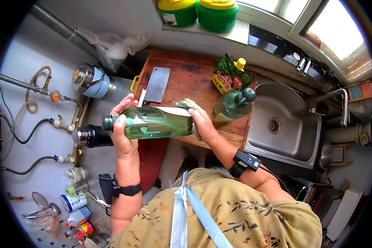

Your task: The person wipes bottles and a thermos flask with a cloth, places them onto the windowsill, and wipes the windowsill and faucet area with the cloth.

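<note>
A green plastic bottle (159, 122) lies sideways in the air above the front edge of the wooden board, its dark green cap (107, 122) pointing left. Around its neck end, my left hand (122, 128) is closed, thumb on the near side. My right hand (201, 118) presses a greyish-green cloth (185, 104) against the bottle's base. Just behind the bottle, a cleaver (157, 84) rests on the board. Near my right hand stand a dark green pump bottle (233, 105) and a green pouch (230, 76) with a yellow cap.
The wooden board (186, 66) tops a red cabinet (151, 157). To the right is a steel sink (293, 124) with a faucet (339, 99). Two green tubs (217, 18) stand on the window ledge. A light blue flask (97, 82) and a black thermos (97, 136) are at left.
</note>
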A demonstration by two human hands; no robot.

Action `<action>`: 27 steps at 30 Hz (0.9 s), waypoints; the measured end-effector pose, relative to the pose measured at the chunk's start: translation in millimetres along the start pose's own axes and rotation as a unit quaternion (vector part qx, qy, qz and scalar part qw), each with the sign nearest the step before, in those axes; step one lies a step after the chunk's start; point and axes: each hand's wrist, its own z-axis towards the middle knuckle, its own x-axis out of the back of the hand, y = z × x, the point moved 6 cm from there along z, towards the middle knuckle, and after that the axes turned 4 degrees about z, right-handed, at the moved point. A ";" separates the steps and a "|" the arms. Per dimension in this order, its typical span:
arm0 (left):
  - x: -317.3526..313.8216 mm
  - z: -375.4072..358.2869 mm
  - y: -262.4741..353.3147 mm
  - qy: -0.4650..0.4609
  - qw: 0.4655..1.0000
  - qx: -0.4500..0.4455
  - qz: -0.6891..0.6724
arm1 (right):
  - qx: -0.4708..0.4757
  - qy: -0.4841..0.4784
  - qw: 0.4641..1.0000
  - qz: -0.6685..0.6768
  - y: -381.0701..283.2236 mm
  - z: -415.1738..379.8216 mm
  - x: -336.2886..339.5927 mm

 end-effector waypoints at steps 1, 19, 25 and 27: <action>-2.7 1.5 5.7 -0.010 1.000 -0.009 -0.005 | 0.065 -0.040 0.993 -0.094 -9.4 3.7 -3.6; -46.0 10.8 -19.1 -0.131 0.979 -0.068 0.139 | 0.342 -0.111 0.845 -0.396 -105.3 -18.5 -106.1; -52.4 7.9 -29.5 -0.100 0.992 -0.039 0.065 | 0.318 -0.085 0.883 -0.334 -86.7 -32.5 -74.2; -47.0 11.8 -38.7 -0.084 0.996 -0.030 0.018 | 0.316 -0.090 0.874 -0.359 -80.2 -43.0 -68.5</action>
